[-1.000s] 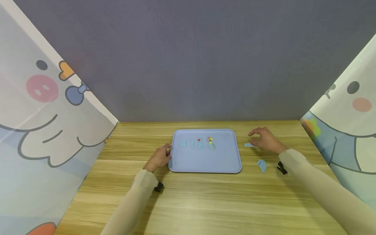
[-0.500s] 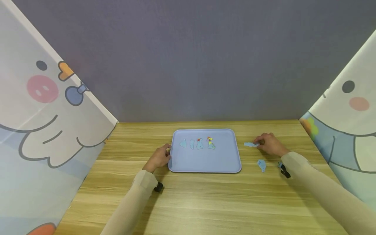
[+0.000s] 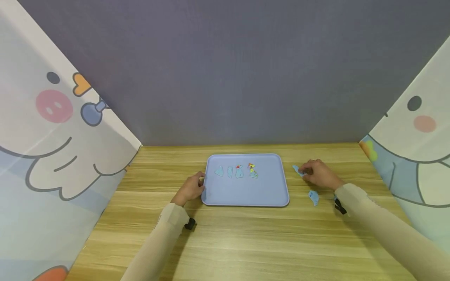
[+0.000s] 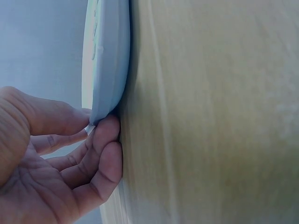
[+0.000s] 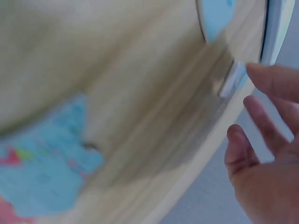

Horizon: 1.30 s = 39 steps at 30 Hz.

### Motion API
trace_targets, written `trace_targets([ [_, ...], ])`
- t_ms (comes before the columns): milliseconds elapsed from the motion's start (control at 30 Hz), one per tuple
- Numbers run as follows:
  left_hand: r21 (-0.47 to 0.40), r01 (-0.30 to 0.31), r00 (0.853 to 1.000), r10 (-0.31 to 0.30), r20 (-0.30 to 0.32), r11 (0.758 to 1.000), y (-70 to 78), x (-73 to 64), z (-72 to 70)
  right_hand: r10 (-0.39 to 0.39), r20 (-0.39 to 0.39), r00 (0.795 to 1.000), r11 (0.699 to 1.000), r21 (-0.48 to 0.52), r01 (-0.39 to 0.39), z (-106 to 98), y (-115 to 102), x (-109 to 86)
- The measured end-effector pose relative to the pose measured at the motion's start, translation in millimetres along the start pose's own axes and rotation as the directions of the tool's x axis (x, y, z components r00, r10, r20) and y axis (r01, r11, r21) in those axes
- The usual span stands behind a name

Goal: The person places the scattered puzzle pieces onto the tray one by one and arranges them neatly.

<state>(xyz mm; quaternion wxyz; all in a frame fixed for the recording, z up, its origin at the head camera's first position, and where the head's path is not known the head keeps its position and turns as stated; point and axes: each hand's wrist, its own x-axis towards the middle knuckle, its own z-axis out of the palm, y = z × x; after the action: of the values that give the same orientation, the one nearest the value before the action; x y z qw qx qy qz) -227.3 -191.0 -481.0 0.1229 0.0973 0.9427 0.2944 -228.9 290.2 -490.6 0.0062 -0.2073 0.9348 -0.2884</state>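
Observation:
In the head view a light blue rectangular tray (image 3: 246,193) lies on the table, with several irregular light blue puzzle pieces (image 3: 239,171) in a row near its far side. My left hand (image 3: 191,188) grips the tray's left edge; in the left wrist view the thumb lies over the rim (image 4: 110,60) with fingers curled beneath. To the right of the tray, my right hand (image 3: 319,174) pinches a narrow light blue puzzle piece (image 3: 296,168), now slanted. The right wrist view shows that piece (image 5: 233,80) at the thumb tip, its far part hidden by the hand.
Nearer the front lies another light blue puzzle piece (image 3: 313,197). One more, with coloured print (image 5: 44,163), lies beneath the right wrist, mostly covered by the black wrist strap (image 3: 340,207) in the head view. A grey panel (image 3: 246,78) stands behind the wooden table (image 3: 246,242).
My right hand has come down onto the narrow puzzle piece and turned it from lying crosswise to a slant. The left hand and the tray have stayed put.

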Motion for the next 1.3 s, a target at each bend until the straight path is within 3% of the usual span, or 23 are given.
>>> trace_targets([
  [167,-0.008,-0.008,1.0,0.008,0.0,1.0,-0.7,-0.7,0.3,-0.199,0.051,0.979,0.979,-0.043,0.201,-1,6,6.8],
  [333,-0.007,-0.015,1.0,0.015,0.002,1.0,-0.2,-0.9,1.5,-0.183,0.168,0.969,0.981,-0.04,0.192,-3,6,9.3],
  [433,-0.006,-0.019,1.0,0.019,-0.001,1.0,0.4,-0.6,2.1,-0.147,0.188,0.971,0.985,-0.061,0.161,-4,5,8.7],
  [667,0.006,-0.021,1.0,0.021,-0.009,1.0,1.0,-1.4,1.6,-0.039,0.106,0.994,0.998,-0.041,0.044,1,4,6.9],
  [767,0.009,-0.022,1.0,0.022,-0.01,1.0,1.2,-1.7,1.6,0.018,0.047,0.999,1.0,-0.021,-0.017,5,5,7.5],
  [867,0.01,-0.022,1.0,0.022,-0.009,1.0,1.4,-2.1,2.0,0.03,-0.028,0.999,1.0,0.008,-0.03,7,3,8.3],
  [1033,0.014,-0.017,1.0,0.017,-0.004,1.0,1.2,-2.8,2.6,-0.041,-0.112,0.993,0.999,0.027,0.044,7,-8,13.5],
  [1300,0.025,-0.008,1.0,0.008,0.006,1.0,1.1,-4.1,4.8,-0.153,-0.136,0.979,0.987,0.023,0.157,13,-26,25.7],
])
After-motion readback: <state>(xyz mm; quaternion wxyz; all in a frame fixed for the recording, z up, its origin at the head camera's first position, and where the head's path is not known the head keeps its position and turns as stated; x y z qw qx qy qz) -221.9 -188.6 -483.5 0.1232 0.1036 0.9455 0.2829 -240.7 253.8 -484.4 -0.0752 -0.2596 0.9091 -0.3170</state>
